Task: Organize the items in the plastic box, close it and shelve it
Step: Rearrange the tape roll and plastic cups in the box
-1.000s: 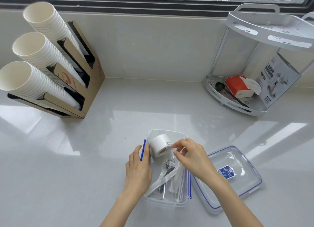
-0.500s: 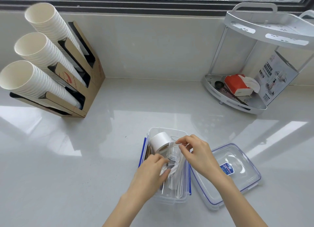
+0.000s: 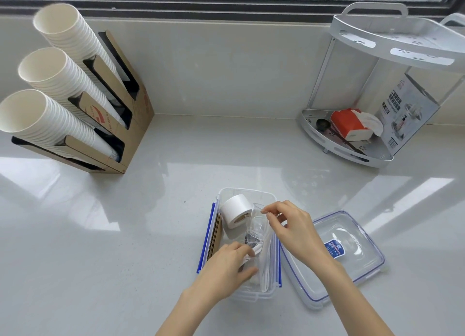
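Note:
An open clear plastic box [image 3: 226, 192] with blue side clips stands on the white counter in front of me. A white tape roll [image 3: 235, 210] lies at its far left corner, and brown cardboard pieces [image 3: 215, 237] stand along its left wall. My right hand [image 3: 289, 226] pinches the top edge of a clear plastic bag [image 3: 256, 225] holding dark and white utensils. My left hand [image 3: 226, 266] reaches into the box and grips the bag's lower part. The box's clear lid [image 3: 352, 237], with a blue label, lies upside down to the right.
A cardboard holder with three stacks of white paper cups [image 3: 63, 91] stands at the back left. A white two-tier corner shelf [image 3: 352, 152] at the back right holds a red tissue pack [image 3: 349, 125], a dark scoop and a printed carton [image 3: 407, 114]. A window runs along the back wall.
My left hand left the box's left wall and went inside it to hold the bag. My right hand stayed pinching the bag's top edge.

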